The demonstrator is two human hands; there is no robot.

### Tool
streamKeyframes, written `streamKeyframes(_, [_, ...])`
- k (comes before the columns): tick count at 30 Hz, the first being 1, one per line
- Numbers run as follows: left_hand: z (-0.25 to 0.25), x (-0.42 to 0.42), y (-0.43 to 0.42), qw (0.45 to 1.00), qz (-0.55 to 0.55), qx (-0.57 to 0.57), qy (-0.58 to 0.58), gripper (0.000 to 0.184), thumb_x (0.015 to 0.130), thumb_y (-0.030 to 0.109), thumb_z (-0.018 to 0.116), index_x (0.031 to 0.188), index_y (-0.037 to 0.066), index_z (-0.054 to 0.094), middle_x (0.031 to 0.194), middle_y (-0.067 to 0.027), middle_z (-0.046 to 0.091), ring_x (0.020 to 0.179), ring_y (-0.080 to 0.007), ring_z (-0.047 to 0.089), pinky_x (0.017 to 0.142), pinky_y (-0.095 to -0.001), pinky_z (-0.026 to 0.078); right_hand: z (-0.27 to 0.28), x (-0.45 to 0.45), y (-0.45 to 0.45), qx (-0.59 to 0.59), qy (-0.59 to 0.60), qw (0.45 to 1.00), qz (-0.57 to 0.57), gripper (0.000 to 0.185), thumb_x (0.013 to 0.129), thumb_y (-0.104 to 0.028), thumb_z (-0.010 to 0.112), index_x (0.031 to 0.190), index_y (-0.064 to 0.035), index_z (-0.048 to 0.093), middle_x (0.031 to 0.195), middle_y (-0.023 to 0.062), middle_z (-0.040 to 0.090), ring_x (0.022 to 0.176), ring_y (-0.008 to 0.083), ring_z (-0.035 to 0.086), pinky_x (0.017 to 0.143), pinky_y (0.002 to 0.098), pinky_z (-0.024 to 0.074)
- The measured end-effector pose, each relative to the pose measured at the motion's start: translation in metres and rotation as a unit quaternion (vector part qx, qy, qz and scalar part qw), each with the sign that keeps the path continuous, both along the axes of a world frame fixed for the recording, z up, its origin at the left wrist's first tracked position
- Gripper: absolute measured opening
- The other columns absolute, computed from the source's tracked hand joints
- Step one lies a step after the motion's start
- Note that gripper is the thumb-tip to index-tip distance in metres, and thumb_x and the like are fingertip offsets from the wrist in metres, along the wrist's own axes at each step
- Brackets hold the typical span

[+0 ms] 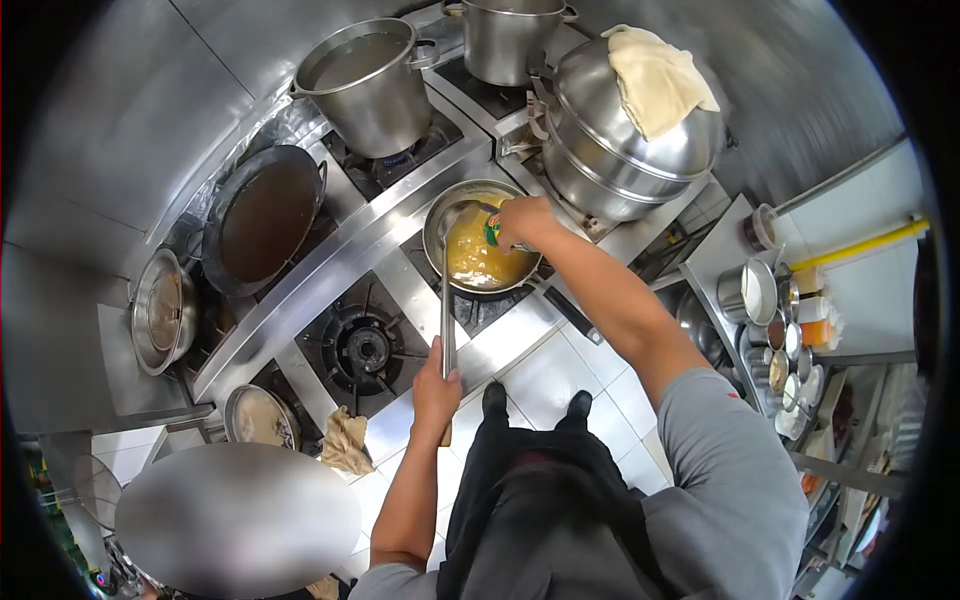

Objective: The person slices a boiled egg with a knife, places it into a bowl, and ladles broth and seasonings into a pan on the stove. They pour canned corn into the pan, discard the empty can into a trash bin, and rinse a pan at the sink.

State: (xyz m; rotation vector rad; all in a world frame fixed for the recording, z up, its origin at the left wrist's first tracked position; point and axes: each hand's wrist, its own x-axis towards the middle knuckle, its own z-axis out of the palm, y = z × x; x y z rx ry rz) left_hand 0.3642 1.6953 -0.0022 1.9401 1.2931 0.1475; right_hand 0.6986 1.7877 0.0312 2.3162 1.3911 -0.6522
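Observation:
My left hand point(436, 393) is wrapped round the long handle of a metal ladle point(447, 310). The ladle's head rests in the yellow liquid point(483, 250) inside a frying pan point(431, 243) on the stove. Above the pan's right part, my right hand point(527, 222) holds a small green can point(492, 229), mostly hidden by the fingers. The pan's black handle point(573, 312) points down to the right, with neither hand on it.
Large pots point(375, 105) and a lidded steamer point(630, 150) stand behind the pan. A dark wok point(265, 222) is at the left, near a bare burner point(367, 348). Seasoning containers point(777, 370) line the right shelf. Another person's blurred head point(237, 520) is at lower left.

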Motion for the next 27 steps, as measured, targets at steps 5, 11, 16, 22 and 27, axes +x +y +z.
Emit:
streamKeyframes(5, [-0.05, -0.002, 0.018, 0.997, -0.012, -0.016, -0.072, 0.071, 0.088, 0.007, 0.065, 0.154, 0.006, 0.04, 0.103, -0.0252, 0.071, 0.088, -0.0395, 0.071, 0.079, -0.047, 0.055, -0.028, 0.008, -0.025, 0.033, 0.097, 0.989, -0.104, 0.07, 0.068, -0.043, 0.081, 0.127, -0.0067, 0.067, 0.12, 0.0173, 0.071, 0.109, 0.0293, 0.07, 0.091, 0.0401, 0.0559])
streamKeyframes(11, [-0.05, -0.004, 0.045, 0.942, 0.026, -0.275, -0.193, 0.064, 0.091, 0.004, 0.059, 0.153, 0.008, 0.044, 0.075, -0.0029, 0.059, 0.055, -0.0093, 0.053, 0.046, -0.0279, 0.046, -0.062, 0.009, -0.102, 0.364, 0.263, 0.873, -0.193, 0.094, 0.069, -0.039, 0.087, 0.146, -0.0047, 0.044, 0.129, 0.016, 0.065, 0.118, 0.027, 0.064, 0.102, 0.037, 0.0497])
streamKeyframes(16, [-0.044, -0.005, 0.079, 0.94, 0.012, -0.311, -0.14, 0.062, 0.09, 0.008, 0.063, 0.15, 0.01, 0.047, 0.086, -0.0028, 0.065, 0.061, -0.0096, 0.057, 0.05, -0.024, 0.045, -0.026, -0.002, -0.192, 0.565, 0.483, 0.635, -0.209, 0.095, 0.071, -0.007, 0.09, 0.15, -0.0021, 0.037, 0.137, 0.0081, 0.056, 0.127, 0.0166, 0.052, 0.111, 0.0328, 0.0405])
streamKeyframes(22, [-0.023, 0.039, 0.12, 0.952, -0.238, 0.19, 0.031, 0.056, 0.097, 0.023, 0.062, 0.142, -0.007, 0.05, 0.139, -0.028, 0.057, 0.127, -0.0391, 0.057, 0.108, -0.0448, 0.043, 0.014, -0.026, -0.382, 0.611, 0.355, 0.637, -0.307, 0.095, 0.072, -0.018, 0.091, 0.149, -0.0041, 0.037, 0.136, 0.0081, 0.055, 0.124, 0.0176, 0.052, 0.11, 0.0363, 0.0408])
streamKeyframes(27, [0.095, 0.268, -0.104, 0.849, -0.373, -0.246, -0.282, 0.072, 0.106, 0.057, 0.039, 0.15, -0.001, 0.045, 0.143, -0.0195, 0.055, 0.136, -0.0291, 0.047, 0.114, -0.0487, 0.031, 0.014, -0.064, -0.557, 0.728, 0.4, 0.421, -0.365, 0.092, 0.07, -0.021, 0.089, 0.145, -0.0012, 0.04, 0.135, 0.0088, 0.056, 0.125, 0.0166, 0.05, 0.11, 0.0353, 0.0401])
